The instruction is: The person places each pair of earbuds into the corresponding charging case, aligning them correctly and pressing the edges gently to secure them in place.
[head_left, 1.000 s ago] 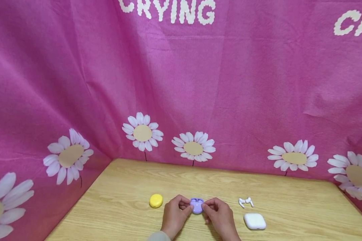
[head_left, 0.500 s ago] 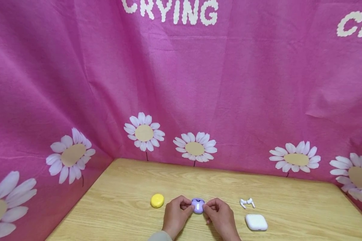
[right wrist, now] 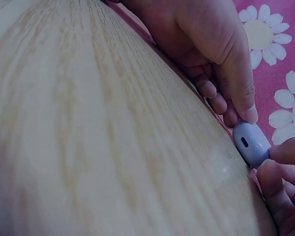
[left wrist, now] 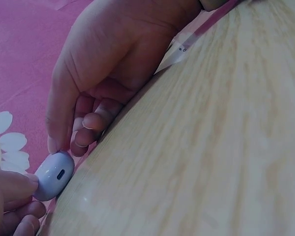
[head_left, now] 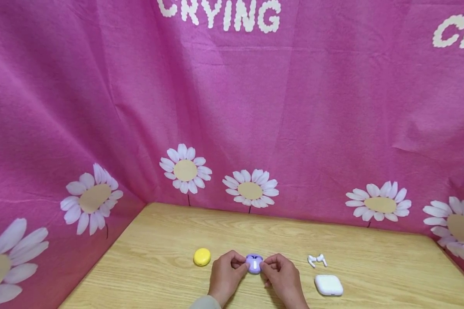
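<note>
Magenta cloth [head_left: 232,107]: one backdrop; I count six daisies [head_left: 185,170] on it in my head view, some cut by the frame.
Wooden table [head_left: 170,231]: one, bearing every loose thing I can see.
Hands: two. From here I see the left hand [head_left: 225,274] pinching the purple case [head_left: 254,267] at its left side, the right hand [head_left: 284,277] pinching its right side, fingertips parted only by the case's edge.
White case [head_left: 328,285]: one, right of the right hand, closed, untouched.
Purple case's place: one, between both hands at the tabletop. Its lid [head_left: 254,255] looks not quite down. I judge the step in hand to be working that lid; the next move calls for a steady body and even thumb pressure.
Yellow case [head_left: 202,256]: one, left of the left hand, apart from it.
White earbuds [head_left: 311,259]: two, side by side beyond the white case.
Charging port [left wrist: 61,174]: one, dark, on the purple case.
</note>
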The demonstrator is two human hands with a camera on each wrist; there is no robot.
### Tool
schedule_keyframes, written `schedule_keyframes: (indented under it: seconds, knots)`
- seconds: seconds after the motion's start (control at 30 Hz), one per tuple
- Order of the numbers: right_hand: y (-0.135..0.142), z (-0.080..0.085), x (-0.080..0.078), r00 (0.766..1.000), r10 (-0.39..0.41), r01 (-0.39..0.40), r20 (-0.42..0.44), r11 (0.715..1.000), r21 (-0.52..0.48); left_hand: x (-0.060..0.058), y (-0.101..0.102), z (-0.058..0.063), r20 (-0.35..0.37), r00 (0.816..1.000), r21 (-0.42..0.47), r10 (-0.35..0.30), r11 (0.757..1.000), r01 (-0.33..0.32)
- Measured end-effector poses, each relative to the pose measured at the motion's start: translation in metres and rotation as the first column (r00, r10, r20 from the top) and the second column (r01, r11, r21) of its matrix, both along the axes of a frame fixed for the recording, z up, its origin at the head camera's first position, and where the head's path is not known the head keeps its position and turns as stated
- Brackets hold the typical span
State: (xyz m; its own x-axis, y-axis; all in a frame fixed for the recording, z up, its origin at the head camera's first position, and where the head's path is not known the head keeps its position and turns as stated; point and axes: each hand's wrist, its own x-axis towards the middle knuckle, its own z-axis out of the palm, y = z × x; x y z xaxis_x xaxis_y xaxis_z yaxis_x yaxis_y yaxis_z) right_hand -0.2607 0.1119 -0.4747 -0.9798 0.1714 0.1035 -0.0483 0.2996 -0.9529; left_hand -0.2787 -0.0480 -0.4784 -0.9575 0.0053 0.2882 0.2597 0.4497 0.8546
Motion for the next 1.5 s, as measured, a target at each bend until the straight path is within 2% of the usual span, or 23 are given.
schedule_keyframes:
  seconds: [0.5,0.8,1.2,1.5]
  knots:
    - [-0.0002,0.0017,-0.0032,1.0,-0.013,0.013,0.028,1.0,0.0,-0.0001,0.0019,0.0009,-0.022,1.0,0.001,0.002,1.0,-0.002]
    - [-0.0007,0.0028,-0.0025,0.999,-0.013,0.013,0.04,1.0,-0.004,-0.0025,0.0043,0.0004,-0.006,0.998,-0.074,0.068,0.995,-0.068]
    - [-0.001,0.0011,-0.0013,1.0,0.0,0.0,0.022,1.0,0.01,-0.0017,0.0041,-0.0012,-0.014,0.996,-0.067,0.092,0.993,-0.093]
    - [0.0014,-0.0005,0.0002,1.0,0.024,-0.024,-0.006,0.999,0.022,-0.0007,0.0047,-0.0003,0.034,0.994,-0.067,0.103,0.993,-0.1]
